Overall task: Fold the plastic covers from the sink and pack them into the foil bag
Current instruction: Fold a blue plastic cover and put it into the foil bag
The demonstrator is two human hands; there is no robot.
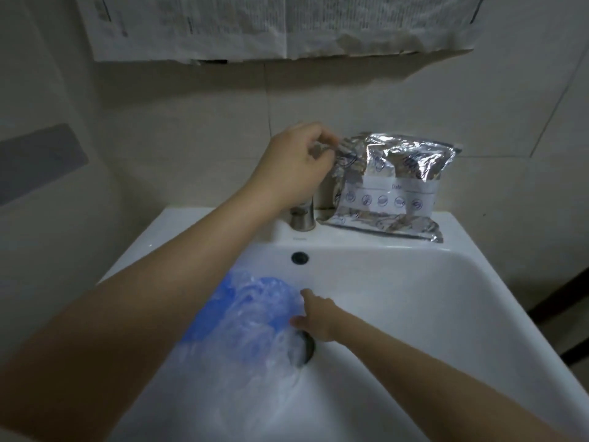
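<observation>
Reaching up past the tap, the left hand (pixel 298 161) is pinching the upper left corner of the foil bag (pixel 387 186) between curled fingers and thumb; the rest of its fingers are tucked in toward the palm, so the hand is mostly closed around that crinkled edge. The foil bag is standing on the back ledge of the sink (pixel 430 282), leaning against the tiled wall (pixel 197 129) just to the right of the metal faucet (pixel 302 216), with its white label strip and row of round blue icons facing forward. Down in the basin, the right hand (pixel 314 319) is reaching toward the left with its index finger stretched out and its thumb spread below, both touching the right edge of the plastic covers (pixel 245 314); whether the other fingers are gripping the plastic I cannot tell, since they are lying out of sight behind the hand. The plastic covers are lying as a crumpled, translucent heap with blue patches on the left slope of the basin, spreading from below the overflow hole (pixel 299 257) down over part of the drain (pixel 304 349). Both bare forearms are stretching into view from the bottom edge. Sheets of printed paper (pixel 287 23) are hanging on the wall above.
</observation>
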